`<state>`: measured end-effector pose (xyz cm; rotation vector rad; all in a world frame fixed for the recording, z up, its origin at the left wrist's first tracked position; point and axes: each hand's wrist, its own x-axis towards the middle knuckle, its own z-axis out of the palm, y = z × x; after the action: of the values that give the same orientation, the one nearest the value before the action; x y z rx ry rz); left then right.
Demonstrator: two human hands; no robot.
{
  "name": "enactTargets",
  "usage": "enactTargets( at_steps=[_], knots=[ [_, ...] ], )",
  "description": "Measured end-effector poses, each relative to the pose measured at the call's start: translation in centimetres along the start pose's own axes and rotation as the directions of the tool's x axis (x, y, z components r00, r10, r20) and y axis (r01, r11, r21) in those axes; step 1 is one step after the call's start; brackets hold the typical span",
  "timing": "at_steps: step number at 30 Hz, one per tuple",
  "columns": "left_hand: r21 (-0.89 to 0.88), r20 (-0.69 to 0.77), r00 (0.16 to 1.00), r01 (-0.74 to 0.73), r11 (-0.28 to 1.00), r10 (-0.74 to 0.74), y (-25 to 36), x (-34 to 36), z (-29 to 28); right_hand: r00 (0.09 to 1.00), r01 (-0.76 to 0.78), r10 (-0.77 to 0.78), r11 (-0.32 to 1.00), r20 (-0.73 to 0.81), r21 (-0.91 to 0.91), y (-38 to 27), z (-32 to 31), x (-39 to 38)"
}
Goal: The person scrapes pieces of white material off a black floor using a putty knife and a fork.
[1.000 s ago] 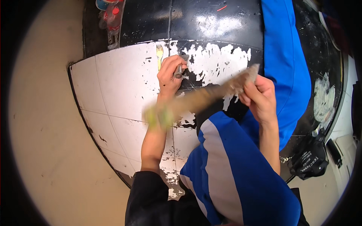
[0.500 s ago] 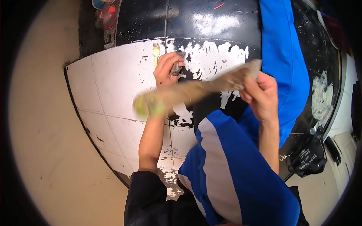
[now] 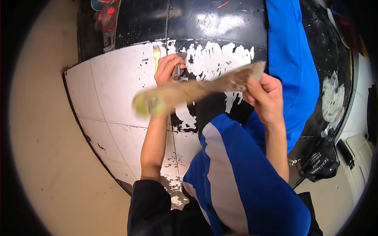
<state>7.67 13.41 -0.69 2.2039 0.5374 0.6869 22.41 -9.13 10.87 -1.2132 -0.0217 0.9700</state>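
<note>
My left hand (image 3: pixel 168 70) is closed around a short grey metal scraper (image 3: pixel 176 73). Its round end points back toward me, and its far end meets the partly stripped tile surface (image 3: pixel 220 59). My right hand (image 3: pixel 265 94) pinches the wide, flat, stained end of a long brown tool (image 3: pixel 204 88), whose exact kind I cannot make out. That tool reaches leftward over my left wrist; its yellow-green end (image 3: pixel 145 106) is smeared by motion. Just beyond my left fingers lies a yellow fork (image 3: pixel 156 53), its tines pointing away.
Flaking black coating borders bare white tiles (image 3: pixel 114 98). My blue-trousered leg (image 3: pixel 293 70) stretches along the right. Clear plastic bottles (image 3: pixel 109 19) with red caps stand far left. A red strip (image 3: pixel 223 4) lies at the back. A black bag (image 3: pixel 319 161) sits at right.
The whole view has shifted slightly, so everything sits a little further left. The brown tool's blurred end is slightly higher. Both hands keep their holds.
</note>
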Motion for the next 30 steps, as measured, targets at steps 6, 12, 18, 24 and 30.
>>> enactTargets(
  at_steps=[6,12,18,24,30],
  knots=[
    [0.017,0.003,0.999,-0.041,0.999,0.041,-1.3,0.2,-0.2,0.992,-0.006,-0.026,0.969,0.124,0.249,-1.6,0.3,-0.6],
    [0.023,0.003,0.999,-0.039,0.999,0.039,-1.2,-0.1,-0.1,1.000,0.016,-0.013,0.991,0.024,-0.131,-1.4,0.4,-0.6],
    [0.057,-0.005,0.999,-0.042,0.997,0.042,-0.9,0.0,-0.1,1.000,-0.007,0.004,0.990,-0.025,-0.143,-1.1,0.3,-0.4],
    [0.067,-0.023,0.995,-0.092,0.994,0.094,-2.1,-0.1,0.2,0.999,0.028,-0.030,0.988,-0.011,-0.154,-1.1,-0.2,0.2],
    [0.024,-0.012,0.999,-0.041,0.999,0.042,-1.0,0.1,-0.1,0.999,0.027,-0.030,0.987,-0.018,-0.157,-1.1,-0.2,0.2]
  ],
)
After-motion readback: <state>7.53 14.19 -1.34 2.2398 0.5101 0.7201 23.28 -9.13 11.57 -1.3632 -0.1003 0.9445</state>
